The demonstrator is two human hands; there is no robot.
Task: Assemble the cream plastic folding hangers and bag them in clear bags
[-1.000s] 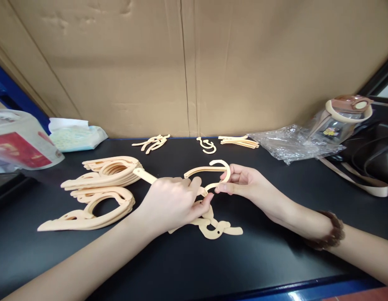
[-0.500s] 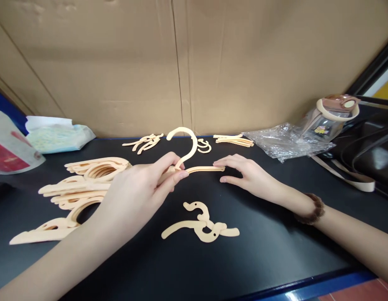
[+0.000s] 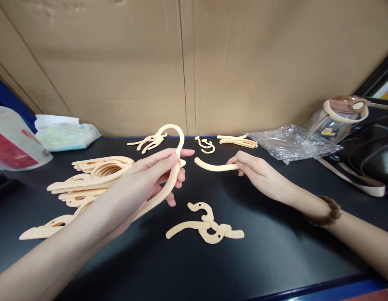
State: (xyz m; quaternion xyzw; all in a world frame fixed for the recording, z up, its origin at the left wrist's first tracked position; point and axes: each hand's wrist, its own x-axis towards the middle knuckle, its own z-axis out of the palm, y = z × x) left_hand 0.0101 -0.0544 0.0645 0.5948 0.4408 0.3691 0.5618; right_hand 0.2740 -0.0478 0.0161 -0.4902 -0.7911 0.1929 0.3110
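Note:
My left hand [image 3: 158, 169] pinches a cream plastic hanger hook [image 3: 176, 131] at its base, with a curved arm [image 3: 164, 193] hanging from it toward me. Between the fingers of my right hand [image 3: 248, 167] is the outer end of a loose curved hanger arm [image 3: 214, 167]. Its free, rounded end points at the hook's base, a small gap apart. Below, on the black table, lie more hanger parts [image 3: 209, 234], a hook and arms touching one another.
At left lie stacked folded hangers [image 3: 118, 161], partly behind my left forearm. Small piles of loose arms [image 3: 239, 141] and hooks [image 3: 208, 146] lie along the cardboard wall [image 3: 134, 71]. A tissue pack [image 3: 66, 136], a paper cup [image 3: 16, 142], clear plastic wrap [image 3: 284, 142] and a bottle [image 3: 341, 121] stand around.
My right hand has drawn one arm away from the hook and moved slightly right with it. My left hand has turned, swinging the hook left and the other arm down toward me.

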